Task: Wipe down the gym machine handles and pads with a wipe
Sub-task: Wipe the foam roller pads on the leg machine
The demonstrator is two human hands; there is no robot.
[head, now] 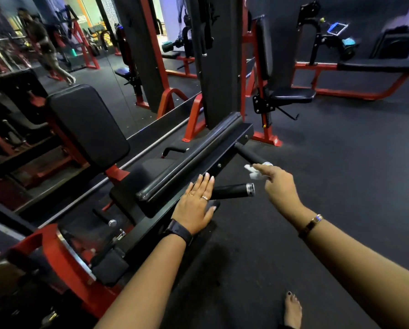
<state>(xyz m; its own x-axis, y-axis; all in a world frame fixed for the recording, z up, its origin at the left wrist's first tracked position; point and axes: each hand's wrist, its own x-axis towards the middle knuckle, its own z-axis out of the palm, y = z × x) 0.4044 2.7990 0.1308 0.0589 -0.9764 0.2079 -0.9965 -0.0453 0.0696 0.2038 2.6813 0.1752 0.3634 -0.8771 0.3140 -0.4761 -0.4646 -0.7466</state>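
A red and black gym machine has a long black roller pad (189, 160) on a black bar. Two black handles stick out to the right: a near handle (233, 191) with a metal end cap, and a far handle (248, 154). My left hand (195, 206) lies flat with straight fingers on the bar, at the root of the near handle. My right hand (278, 186) holds a crumpled white wipe (253, 172) at the tip of the far handle. A black back pad (87, 124) stands to the left.
A mirror wall (99, 74) runs behind the machine and reflects a person. More red-framed machines with a black seat (291, 95) and a bench (379, 65) stand behind. Dark rubber floor (329, 162) spreads to the right. My bare foot (292, 309) is at the bottom.
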